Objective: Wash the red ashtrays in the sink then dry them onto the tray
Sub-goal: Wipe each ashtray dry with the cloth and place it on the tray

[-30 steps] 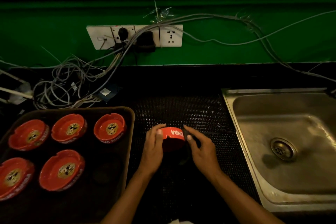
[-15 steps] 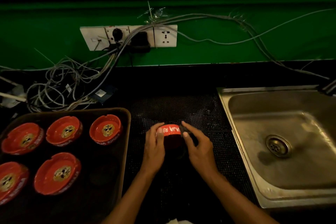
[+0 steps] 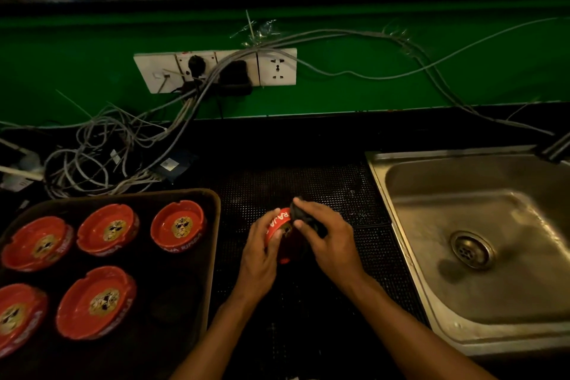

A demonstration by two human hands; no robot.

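Left hand (image 3: 260,251) grips a red ashtray (image 3: 279,230) by its rim, fingers curled round the outer wall, thumb on the near edge. Ashtray is tilted on its side, white lettering on the wall facing up and left. It is held just above the black dotted mat (image 3: 308,191), between the tray and the sink.

Right hand (image 3: 327,241) pinches a dark cloth (image 3: 300,213) against the ashtray's upper right edge; fingers curled over the cloth, fingertips touching the rim. Cloth is bunched; its full shape cannot be told in the dim light.

To the left, a dark tray (image 3: 212,225) carries 5 red ashtrays, all upright, each with a gold emblem in the bowl: 3 in the far row (image 3: 178,227), 2 in the near row (image 3: 97,301). The nearest left one is cut off by the frame edge. They sit apart from one another.

To the right, a steel sink (image 3: 431,225) with a round drain (image 3: 470,250); basin looks wet.

Behind the counter: green wall (image 3: 370,92), a white socket strip (image 3: 216,69) with plugs, and a tangle of grey cables (image 3: 101,157) lying on the counter beyond the tray.
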